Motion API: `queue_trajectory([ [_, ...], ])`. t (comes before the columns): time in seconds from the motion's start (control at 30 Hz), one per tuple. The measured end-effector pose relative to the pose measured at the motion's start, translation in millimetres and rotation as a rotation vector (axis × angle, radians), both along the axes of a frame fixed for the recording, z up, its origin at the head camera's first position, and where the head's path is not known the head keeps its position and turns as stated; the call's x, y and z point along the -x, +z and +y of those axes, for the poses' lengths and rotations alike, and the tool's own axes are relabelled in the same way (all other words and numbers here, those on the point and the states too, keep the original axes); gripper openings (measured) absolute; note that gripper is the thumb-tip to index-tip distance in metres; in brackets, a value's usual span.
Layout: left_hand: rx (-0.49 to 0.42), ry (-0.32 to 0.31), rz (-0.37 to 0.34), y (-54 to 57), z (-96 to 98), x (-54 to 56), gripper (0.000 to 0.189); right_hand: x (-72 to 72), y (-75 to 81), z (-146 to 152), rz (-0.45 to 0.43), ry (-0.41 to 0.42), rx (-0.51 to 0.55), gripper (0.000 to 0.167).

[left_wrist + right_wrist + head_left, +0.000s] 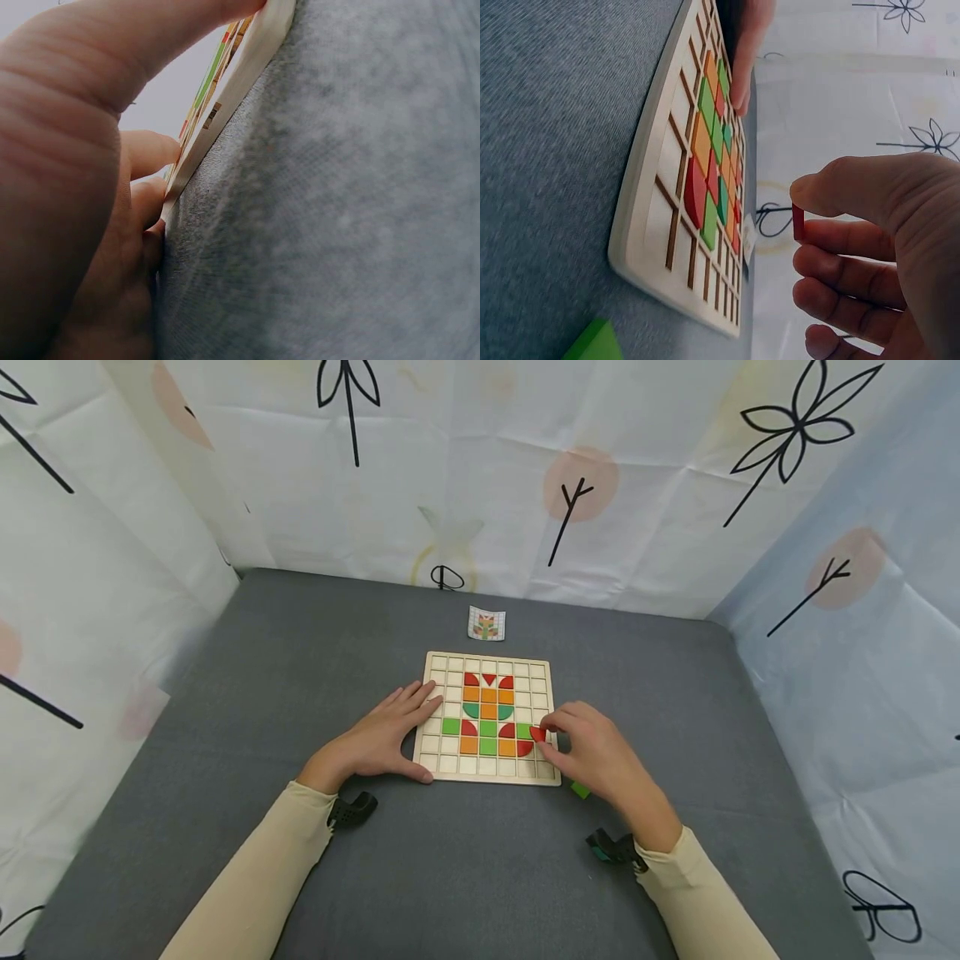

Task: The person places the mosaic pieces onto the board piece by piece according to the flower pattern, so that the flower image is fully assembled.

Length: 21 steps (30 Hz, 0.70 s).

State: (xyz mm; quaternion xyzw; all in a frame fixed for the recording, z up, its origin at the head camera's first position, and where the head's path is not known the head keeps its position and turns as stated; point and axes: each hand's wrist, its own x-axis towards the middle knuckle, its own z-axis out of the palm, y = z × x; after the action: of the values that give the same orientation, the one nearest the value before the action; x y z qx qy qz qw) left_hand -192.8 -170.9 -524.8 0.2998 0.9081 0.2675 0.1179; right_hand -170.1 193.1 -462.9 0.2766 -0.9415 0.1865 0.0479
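Note:
A square wooden grid board [465, 767] lies on the table with red, orange, green and teal pieces set in its cells. My left hand [382, 739] rests along its left side, fingers extended onto the edge and thumb at the near-left corner. Between thumb and forefinger, my right hand [596, 752] pinches a small red piece [537, 734] over the board's right part. In the right wrist view that red piece [798, 223] appears edge-on, raised off the board, the other fingers bent below it. A loose green piece [581, 790] lies just off the near-right corner, partly under the right hand.
Behind the board, a small card [487, 624] with a coloured grid pattern lies on the grey tablecloth [465, 877]. White printed curtains [480, 468] stand around the table's back and sides. Each wrist carries a dark strap-on device.

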Motion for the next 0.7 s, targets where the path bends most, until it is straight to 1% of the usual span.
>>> queue_trajectory([
  [0.1,-0.002,-0.001,-0.004,-0.4,0.3,0.1,0.127,0.6,1.6,-4.7,-0.004,0.005,-0.008,0.019],
  [0.4,-0.001,-0.003,0.001,-2.5,-0.3,1.2,0.128,4.5,1.9,-14.5,0.04,0.062,0.009,0.016],
  [0.7,-0.003,-0.006,-0.001,-3.5,-0.8,1.9,0.128,6.4,3.1,-29.0,0.041,0.086,0.007,0.016],
])
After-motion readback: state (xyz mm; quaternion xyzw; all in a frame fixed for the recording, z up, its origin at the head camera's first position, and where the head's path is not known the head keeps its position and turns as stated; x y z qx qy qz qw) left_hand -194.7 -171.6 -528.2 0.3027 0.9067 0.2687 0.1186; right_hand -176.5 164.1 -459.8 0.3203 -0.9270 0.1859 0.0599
